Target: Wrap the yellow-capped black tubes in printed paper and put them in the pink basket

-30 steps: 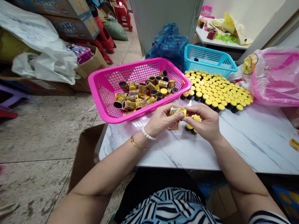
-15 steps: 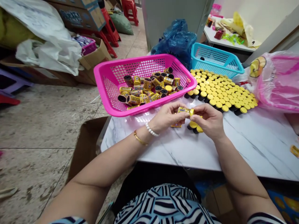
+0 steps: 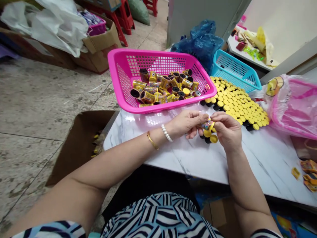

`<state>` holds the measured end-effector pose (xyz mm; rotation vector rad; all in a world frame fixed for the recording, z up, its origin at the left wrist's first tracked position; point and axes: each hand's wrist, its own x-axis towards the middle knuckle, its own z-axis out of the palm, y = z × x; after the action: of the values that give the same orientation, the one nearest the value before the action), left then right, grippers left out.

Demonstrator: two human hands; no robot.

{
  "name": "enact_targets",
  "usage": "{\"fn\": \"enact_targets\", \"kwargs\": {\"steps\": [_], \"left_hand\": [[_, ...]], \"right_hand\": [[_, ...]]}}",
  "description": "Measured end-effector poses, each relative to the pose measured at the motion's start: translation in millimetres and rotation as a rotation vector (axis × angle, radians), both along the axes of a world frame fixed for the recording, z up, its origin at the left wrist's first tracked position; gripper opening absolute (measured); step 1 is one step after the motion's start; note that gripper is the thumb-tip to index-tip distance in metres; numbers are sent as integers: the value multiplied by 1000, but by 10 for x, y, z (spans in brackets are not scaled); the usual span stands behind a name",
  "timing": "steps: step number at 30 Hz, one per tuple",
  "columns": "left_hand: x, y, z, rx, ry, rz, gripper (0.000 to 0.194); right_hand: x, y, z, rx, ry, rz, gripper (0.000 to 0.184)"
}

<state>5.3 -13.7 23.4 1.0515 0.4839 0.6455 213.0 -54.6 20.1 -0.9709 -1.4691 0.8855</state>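
Two hands meet over the white marble desk (image 3: 260,168), not far from its front edge: the left hand (image 3: 184,124) and the right hand (image 3: 226,130) both pinch a small yellow-labelled tube (image 3: 207,125), a firm fingertip grip from each side, with the tube between them. Just below stand a few black containers with yellow caps (image 3: 210,138), near the dense block of the same containers (image 3: 235,105) toward the desk's back edge. Behind the hands, a pink plastic basket (image 3: 148,110) holds a heap of labelled tubes (image 3: 147,97), and a blue plastic basket (image 3: 235,67) sits beyond the block
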Motion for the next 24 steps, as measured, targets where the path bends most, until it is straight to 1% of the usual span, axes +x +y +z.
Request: {"fn": "enact_targets", "kwargs": {"steps": [2,3,6,8,11,13,17,20,24], "left_hand": [[3,-6,-3,-41,8,18,60],[2,-7,-1,-64,-1,22,60],[-9,-7,23,-127,-51,11,57],[-12,-6,48,-159,-46,11,55],[1,-7,71,-211,3,36,56],[14,-6,65,-240,8,54,58],[24,20,11,-218,-18,76,57],[22,49,-17,-198,-14,87,56],[7,72,34,-213,-35,120,60]], "right_hand": [[-9,-16,6,50,-85,-6,21],[-11,-21,7,67,-107,-11,20],[-21,-28,11,82,-73,-39,10],[-35,-37,23,94,-51,-31,14],[-72,-66,42,143,-127,-19,23],[-101,-82,37,160,-156,-50,22],[-154,-79,-1,165,-162,-120,18],[-201,-86,-13,212,-252,-129,17],[-244,-71,-1,278,-375,-157,11]]}}
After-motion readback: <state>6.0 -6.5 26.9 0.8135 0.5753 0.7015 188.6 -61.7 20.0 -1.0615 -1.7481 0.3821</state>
